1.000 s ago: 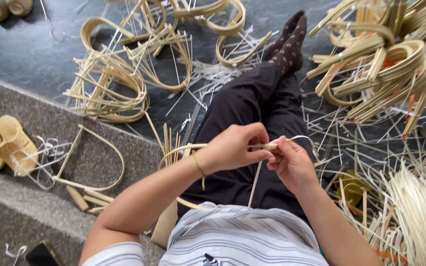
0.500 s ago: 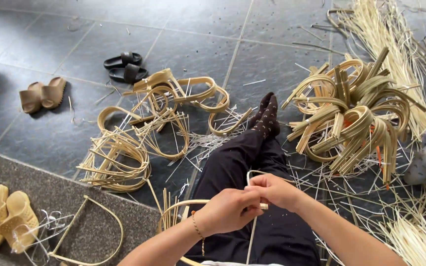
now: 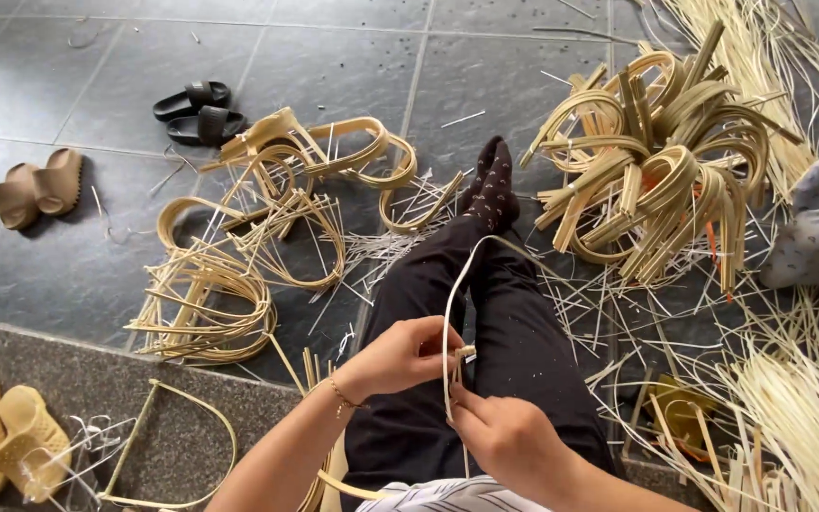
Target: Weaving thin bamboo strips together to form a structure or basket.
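I see my left hand [image 3: 400, 356] pinching a pale, flat cane strip [image 3: 452, 303] that bows up in a smooth loop over my black trousers [image 3: 514, 332]; my right hand [image 3: 509, 436] is closed around its lower end, just beside the left. Stiff bent cane hoops [image 3: 656, 161] lie heaped on the grey stone tiles [image 3: 334, 57], thin splinters scattered about. Black slides [image 3: 196, 112] and tan slides [image 3: 35, 188] sit at left. Since half a second ago, the loop stands taller and the hands sit lower.
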